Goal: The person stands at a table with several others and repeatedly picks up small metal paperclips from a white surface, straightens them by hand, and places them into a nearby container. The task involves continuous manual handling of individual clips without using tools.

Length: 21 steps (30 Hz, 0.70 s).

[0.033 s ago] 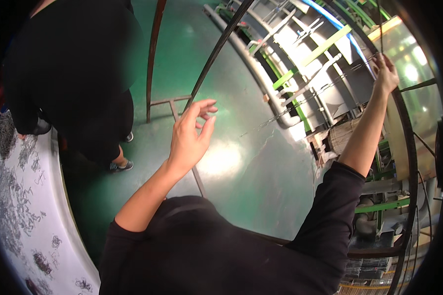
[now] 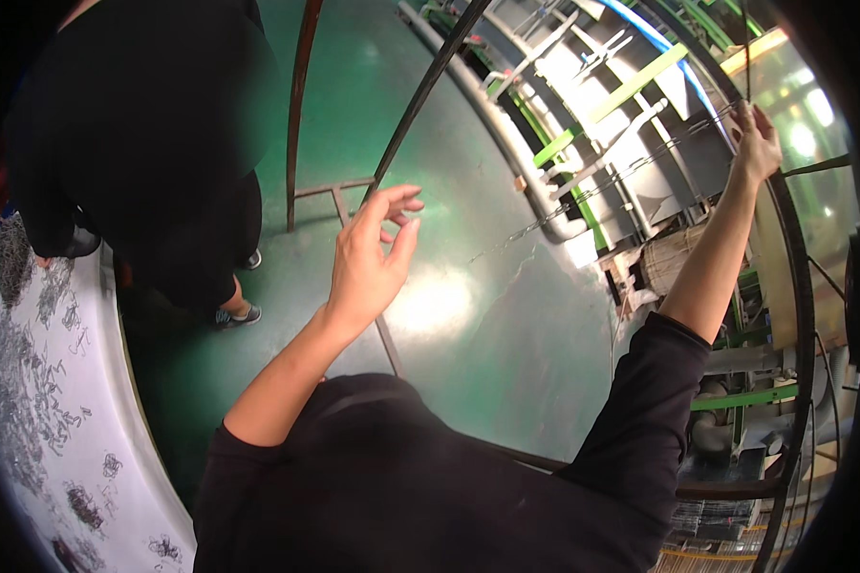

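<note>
My right hand (image 2: 759,149) is raised at the far right beside a dark metal frame (image 2: 789,239). Its fingertips pinch the upper end of a thin chain-like strand (image 2: 583,198). From there the strand slants down and left over the floor, and its lower end fades into the glare. My left hand (image 2: 365,267) is held up near the middle, its fingers loosely curved and the thumb apart from them. Nothing shows between those fingers, and the visible part of the strand stops short of them.
A person in black (image 2: 143,143) stands close on the left by a white-topped table (image 2: 129,401) strewn with small dark wire-like pieces. Thin metal bars (image 2: 420,105) rise ahead of me from a floor stand (image 2: 334,191). Machinery with pipes and green bars (image 2: 640,81) fills the right.
</note>
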{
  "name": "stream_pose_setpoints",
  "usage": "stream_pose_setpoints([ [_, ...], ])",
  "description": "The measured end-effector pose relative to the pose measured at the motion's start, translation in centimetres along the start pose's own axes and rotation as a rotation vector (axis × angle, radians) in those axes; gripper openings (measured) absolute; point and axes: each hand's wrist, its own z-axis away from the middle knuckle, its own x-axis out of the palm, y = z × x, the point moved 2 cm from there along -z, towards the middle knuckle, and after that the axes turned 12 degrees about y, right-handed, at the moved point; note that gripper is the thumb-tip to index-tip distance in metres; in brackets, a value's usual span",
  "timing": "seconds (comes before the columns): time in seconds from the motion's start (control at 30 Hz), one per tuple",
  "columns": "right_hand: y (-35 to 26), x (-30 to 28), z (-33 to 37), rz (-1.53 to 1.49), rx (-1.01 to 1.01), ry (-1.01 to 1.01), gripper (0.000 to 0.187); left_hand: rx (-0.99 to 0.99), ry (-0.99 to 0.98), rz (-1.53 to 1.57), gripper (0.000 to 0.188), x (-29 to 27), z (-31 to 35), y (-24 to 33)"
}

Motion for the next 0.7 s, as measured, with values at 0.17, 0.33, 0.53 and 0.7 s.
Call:
stream_pose_setpoints([
  [0.17,1.8,-4.6,9.0,0.108,-0.254,0.124,0.024,-0.076,0.043,-0.040,0.030,-3.1,1.4,-2.0],
  [0.33,15.9,-8.2,32.0,0.682,0.306,-0.133,0.024,-0.231,0.070,-0.172,0.022,-8.5,3.6,-4.3],
  [0.53,21.7,-10.1,53.0,0.442,1.187,-0.504,0.046,-0.337,0.127,-0.261,0.019,-12.9,6.4,-5.6],
  [0.7,22.4,-7.1,56.2,0.289,1.238,-0.398,0.050,-0.349,0.218,-0.299,0.016,-14.8,7.9,-6.0],
])
